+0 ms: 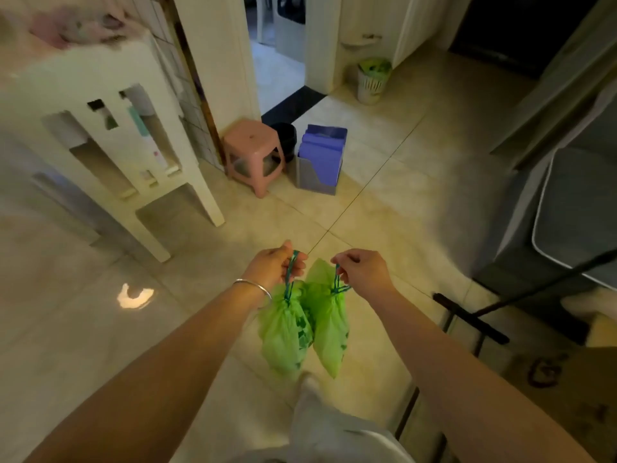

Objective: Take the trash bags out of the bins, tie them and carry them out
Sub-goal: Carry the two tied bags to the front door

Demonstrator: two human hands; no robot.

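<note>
Two green trash bags hang side by side above the tiled floor, both drawn closed at the top by dark green drawstrings. My left hand (275,267), with a silver bracelet on the wrist, grips the drawstring of the left bag (283,332). My right hand (362,270) pinches the drawstring of the right bag (329,322). The bags touch each other. A white slatted bin (372,83) lined with a green bag stands far ahead by a door frame.
A white cabinet (110,135) stands at left. A pink stool (253,155), a dark bucket (285,137) and a grey holder with blue pads (322,162) sit ahead by the doorway. A grey appliance (567,212) and a black-handled tool (474,319) lie at right.
</note>
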